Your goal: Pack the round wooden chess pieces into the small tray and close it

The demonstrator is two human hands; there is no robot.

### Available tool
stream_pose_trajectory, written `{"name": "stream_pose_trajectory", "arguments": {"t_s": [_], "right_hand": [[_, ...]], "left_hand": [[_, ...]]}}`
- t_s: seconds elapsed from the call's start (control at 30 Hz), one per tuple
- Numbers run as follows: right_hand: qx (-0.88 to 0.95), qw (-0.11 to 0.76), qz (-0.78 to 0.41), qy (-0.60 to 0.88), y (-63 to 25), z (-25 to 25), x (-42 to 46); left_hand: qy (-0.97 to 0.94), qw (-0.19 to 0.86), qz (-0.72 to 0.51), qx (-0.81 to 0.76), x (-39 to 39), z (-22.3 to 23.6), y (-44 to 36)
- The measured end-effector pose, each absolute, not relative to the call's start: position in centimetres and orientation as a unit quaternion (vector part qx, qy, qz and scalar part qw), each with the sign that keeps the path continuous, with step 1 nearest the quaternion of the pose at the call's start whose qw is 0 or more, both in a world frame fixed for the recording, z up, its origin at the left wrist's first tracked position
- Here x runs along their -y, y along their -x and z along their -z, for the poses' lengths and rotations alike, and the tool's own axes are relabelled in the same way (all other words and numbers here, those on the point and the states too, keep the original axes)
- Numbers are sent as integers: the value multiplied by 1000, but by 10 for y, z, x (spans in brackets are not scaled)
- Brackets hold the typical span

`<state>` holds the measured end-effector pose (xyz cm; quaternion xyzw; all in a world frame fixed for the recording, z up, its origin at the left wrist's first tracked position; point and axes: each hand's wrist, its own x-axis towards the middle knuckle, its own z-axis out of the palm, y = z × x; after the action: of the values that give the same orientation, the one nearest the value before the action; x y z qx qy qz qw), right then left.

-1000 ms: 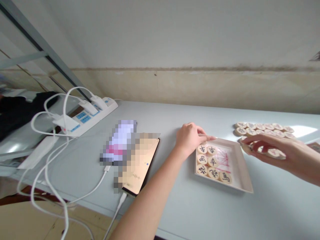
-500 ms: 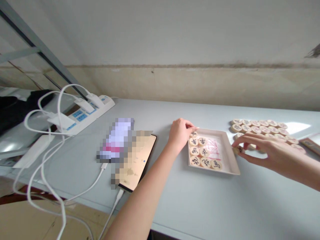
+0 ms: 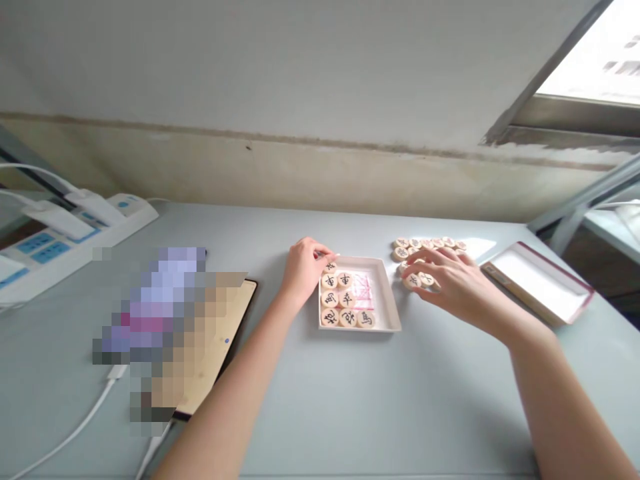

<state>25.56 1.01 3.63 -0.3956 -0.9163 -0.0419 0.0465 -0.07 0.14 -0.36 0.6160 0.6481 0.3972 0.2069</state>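
Note:
A shallow white box tray [image 3: 387, 303] lies on the grey table [image 3: 350, 400] and holds several round wooden chess pieces [image 3: 345, 300] with black characters. My left hand [image 3: 303, 267] is at the tray's far left corner, fingers curled, pinching a piece [image 3: 331, 267] there. My right hand [image 3: 450, 283] rests over a cluster of loose chess pieces [image 3: 425, 245] to the right of the tray, fingers bent and touching pieces [image 3: 419, 280] at its near edge.
The box lid [image 3: 537, 283] lies at the right. A phone [image 3: 220, 333] with a white cable [image 3: 75, 433] lies at the left, partly blurred out. A white power strip [image 3: 65, 233] with plugs is at the far left. The wall runs along the table's back.
The view has swung right, so the lid now shows. My right hand moved from beside the tray onto the loose pieces. My left hand stayed at the tray's far left corner.

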Motion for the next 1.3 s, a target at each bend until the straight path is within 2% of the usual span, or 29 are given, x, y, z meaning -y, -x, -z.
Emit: {"name": "stream_pose_trajectory", "arguments": {"t_s": [0.13,0.23,0.4,0.53,0.8,0.93,1.07,1.2,1.3], "right_hand": [[917,77,-4,390,-248,-41,-9],[925,102,-94,353,-229,-46,3],[934,52,-211,285,-198,-46,26],[921,51,-264,281,-199,-40,23],[938,18,-164,306,-208,-39,18],[945,-1,-169,278,-210,-37,19],[940,22,-203,274,-212,-32,15],[927,37,-246,282,-207,-30,12],[924,44,-237,296,-206,-28,11]], "left_hand": [[-616,203,-395,-651,-2,4,0],[-617,209,-395,-647,-2,4,0],[-617,212,-401,-643,-3,6,0],[-613,211,-400,-648,-2,6,0],[-608,217,-407,-646,-2,5,-1],[-612,218,-403,-645,-2,8,0],[-624,216,-375,-650,-3,8,-2],[-621,114,-355,-689,25,-17,-11],[-652,33,-367,-663,81,-46,-12]]}}
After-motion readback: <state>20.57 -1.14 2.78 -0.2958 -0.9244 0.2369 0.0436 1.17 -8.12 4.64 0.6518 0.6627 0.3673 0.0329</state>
